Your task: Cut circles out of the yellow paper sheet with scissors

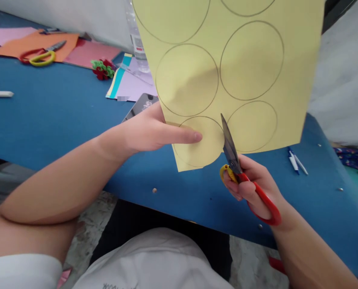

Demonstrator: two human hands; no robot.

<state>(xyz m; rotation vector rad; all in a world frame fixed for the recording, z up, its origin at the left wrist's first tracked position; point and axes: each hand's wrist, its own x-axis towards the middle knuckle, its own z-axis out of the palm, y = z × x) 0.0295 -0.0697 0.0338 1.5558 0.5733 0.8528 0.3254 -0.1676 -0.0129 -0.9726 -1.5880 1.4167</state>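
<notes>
My left hand (154, 130) pinches the lower left edge of a yellow paper sheet (236, 68) with several pencilled circles, thumb lying across the lowest left circle. The sheet is held upright above the blue table (52, 116). My right hand (254, 182) grips red-and-yellow scissors (236, 164), fingers through the handles. The blades point up into the sheet's bottom edge, between the two lowest circles, along the curved line of the left one.
On the table's far left lie orange and pink paper sheets (37, 42) with a second pair of scissors (40, 56). A red-green paper curl (103, 69), lilac sheets, a clear bottle (136, 38), a dark phone-like item (142, 105), a white stick (3, 94) and pens (296, 161) lie around.
</notes>
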